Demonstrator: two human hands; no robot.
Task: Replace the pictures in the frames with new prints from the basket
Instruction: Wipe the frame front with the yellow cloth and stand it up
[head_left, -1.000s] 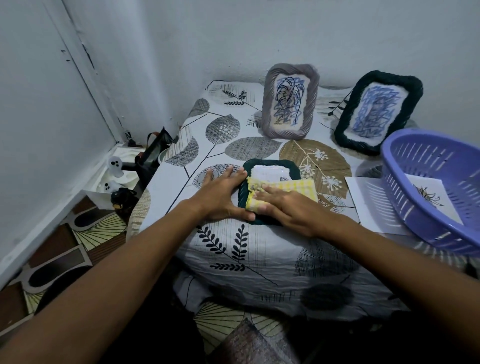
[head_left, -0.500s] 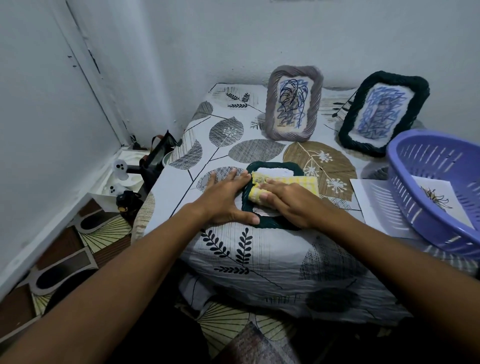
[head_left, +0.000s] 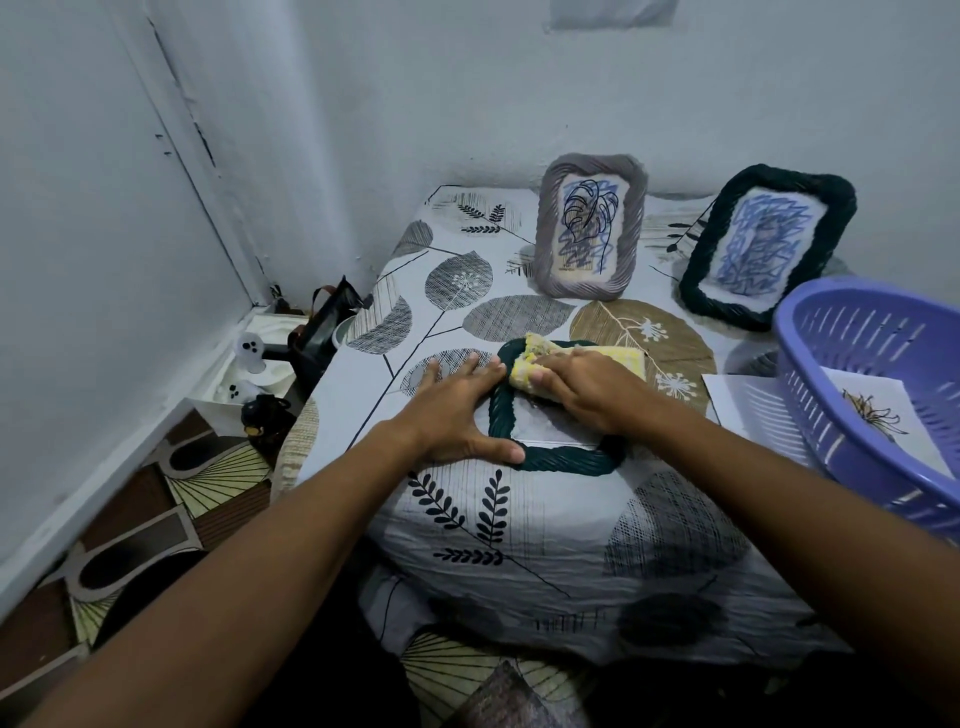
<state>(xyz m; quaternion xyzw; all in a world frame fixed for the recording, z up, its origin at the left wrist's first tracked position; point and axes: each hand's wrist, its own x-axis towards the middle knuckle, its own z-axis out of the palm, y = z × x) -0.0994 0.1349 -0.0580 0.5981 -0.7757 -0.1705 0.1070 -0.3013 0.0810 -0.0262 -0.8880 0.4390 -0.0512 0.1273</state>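
A dark green woven picture frame (head_left: 561, 460) lies flat near the table's front edge. My left hand (head_left: 457, 410) rests flat on the cloth, fingers straight, against the frame's left side. My right hand (head_left: 587, 392) presses a folded yellow cloth (head_left: 530, 364) onto the frame's far left corner. A grey frame (head_left: 589, 226) with a leaf drawing and another dark green frame (head_left: 763, 254) with blue scribbles stand upright at the back. A purple basket (head_left: 857, 384) at the right holds a print (head_left: 878, 410).
A leaf-patterned tablecloth (head_left: 498, 525) covers the table. White paper (head_left: 753, 405) lies under the basket's left rim. Left of the table on the floor are a black bag (head_left: 322, 332), a white box (head_left: 260, 364) and small figurines. Walls close in behind and to the left.
My right hand has slid the yellow cloth from the near part of the flat frame up toward its far left corner. My left hand stays beside the frame.
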